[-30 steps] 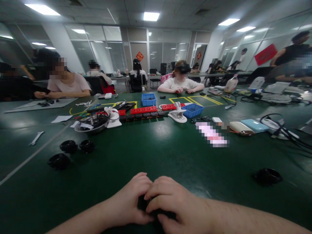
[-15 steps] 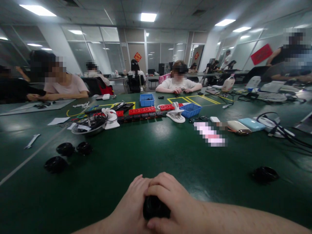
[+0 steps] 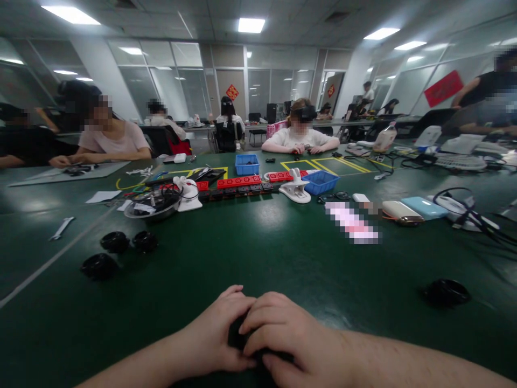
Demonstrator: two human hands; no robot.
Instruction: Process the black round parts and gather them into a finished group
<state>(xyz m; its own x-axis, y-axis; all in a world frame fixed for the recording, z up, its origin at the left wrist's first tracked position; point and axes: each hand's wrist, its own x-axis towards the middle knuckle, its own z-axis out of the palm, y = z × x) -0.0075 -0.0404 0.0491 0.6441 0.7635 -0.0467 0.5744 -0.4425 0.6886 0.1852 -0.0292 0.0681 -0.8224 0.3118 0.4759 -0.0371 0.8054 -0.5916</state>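
Observation:
Close to me at the bottom of the head view, my left hand [image 3: 220, 326] and my right hand [image 3: 285, 331] are closed together around a black round part [image 3: 236, 333]. Only slivers of it show between the fingers; most is hidden. The right fingers curl over its top, and the left thumb and fingers wrap its left side. Similar glossy black ring-shaped parts lie on the green table [image 3: 181, 269]: three at the left, one of them the nearest ring [image 3: 99, 267], and another ring [image 3: 447, 292] far to the right.
An open-end wrench [image 3: 62, 228] lies at the left. Farther back are a metal bowl [image 3: 155, 214] of cables, white clip stands [image 3: 295, 188], red-and-black blocks [image 3: 238, 184] and blue bins [image 3: 321, 183]. Power banks [image 3: 404, 213] and cables lie at the right. Other people sit around the table.
My left hand has turned, its forearm swinging outward to the left, and its thumb now shows on the near side. The black part is more covered. The view has shifted slightly.

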